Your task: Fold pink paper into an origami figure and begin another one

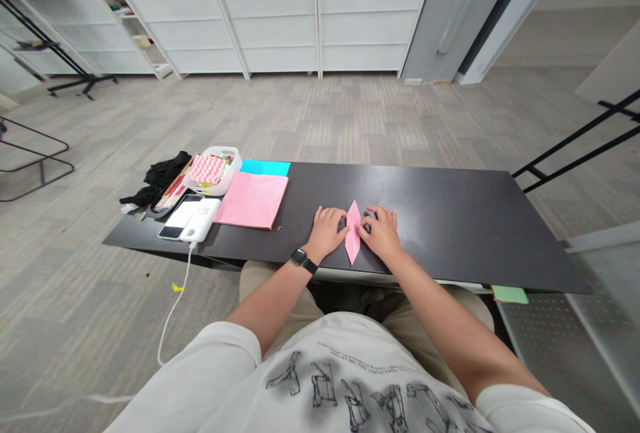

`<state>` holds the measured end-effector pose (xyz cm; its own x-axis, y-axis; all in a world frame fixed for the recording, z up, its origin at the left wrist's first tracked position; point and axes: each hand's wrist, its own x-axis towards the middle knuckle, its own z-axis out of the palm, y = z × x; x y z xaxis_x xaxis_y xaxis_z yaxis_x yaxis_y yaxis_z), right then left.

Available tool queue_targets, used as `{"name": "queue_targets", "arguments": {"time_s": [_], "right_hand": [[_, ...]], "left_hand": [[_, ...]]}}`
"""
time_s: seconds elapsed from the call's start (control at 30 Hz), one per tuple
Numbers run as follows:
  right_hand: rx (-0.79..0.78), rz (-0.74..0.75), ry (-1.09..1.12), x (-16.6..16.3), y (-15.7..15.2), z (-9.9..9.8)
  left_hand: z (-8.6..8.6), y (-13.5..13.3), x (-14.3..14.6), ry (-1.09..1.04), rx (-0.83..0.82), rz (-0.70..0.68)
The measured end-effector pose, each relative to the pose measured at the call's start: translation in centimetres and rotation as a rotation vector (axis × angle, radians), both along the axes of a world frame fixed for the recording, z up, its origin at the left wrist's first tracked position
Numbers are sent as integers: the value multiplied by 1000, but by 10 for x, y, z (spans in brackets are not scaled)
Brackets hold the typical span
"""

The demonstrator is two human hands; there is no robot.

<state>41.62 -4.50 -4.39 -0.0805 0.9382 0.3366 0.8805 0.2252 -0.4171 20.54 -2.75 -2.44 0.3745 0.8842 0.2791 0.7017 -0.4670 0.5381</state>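
A folded pink paper, a narrow diamond pointed at both ends, lies on the dark table in front of me. My left hand, with a black watch on its wrist, rests at the paper's left edge, fingers curled and pressing down on it. My right hand presses the right edge the same way, fingertips bent onto the fold. Both hands touch the paper from opposite sides.
A stack of pink sheets over a blue sheet lies at the left. Farther left are a white tray of patterned paper, a phone on a white power bank with a cable, and black cloth. White cabinets stand behind.
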Motion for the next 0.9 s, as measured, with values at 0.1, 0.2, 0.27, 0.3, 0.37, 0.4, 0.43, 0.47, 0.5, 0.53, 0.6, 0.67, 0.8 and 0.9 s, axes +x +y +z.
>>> {"name": "queue_targets", "arguments": {"time_s": [0.1,0.2,0.27,0.3,0.37,0.4,0.43,0.47,0.5,0.53,0.6,0.67,0.8,0.9], "right_hand": [[25,-28,-15,-1,-1,2],[61,-23,-45,-1,-2,3],[84,2,-82,-1,-3,4],[92,14,-101,-1,-4,5],[96,26,-128,-1,-5,4],[94,27,-134,-1,-6,4],[90,27,-136,-1,-6,3],[84,26,-134,-1,-6,2],[80,25,-130,-1,-6,1],[77,24,-125,-1,-6,0],[74,25,-118,-1,-6,-2],[75,24,-115,0,-7,-3],[102,24,-101,-1,-8,-2],[123,29,-85,-1,-10,-1]], "left_hand": [[1,-1,0,19,5,-26],[1,-1,-1,32,-2,-27],[0,-1,0,40,-4,-23],[0,-1,0,43,-4,-22],[-1,-1,0,48,1,-20],[-1,-1,0,49,5,-19],[-2,0,1,48,8,-19],[-2,0,1,46,11,-18],[-2,0,1,44,13,-18],[-2,1,1,42,15,-17],[-1,1,1,38,18,-7],[-1,1,2,36,26,13],[-2,1,2,40,51,30],[-4,1,2,45,51,40]]}}
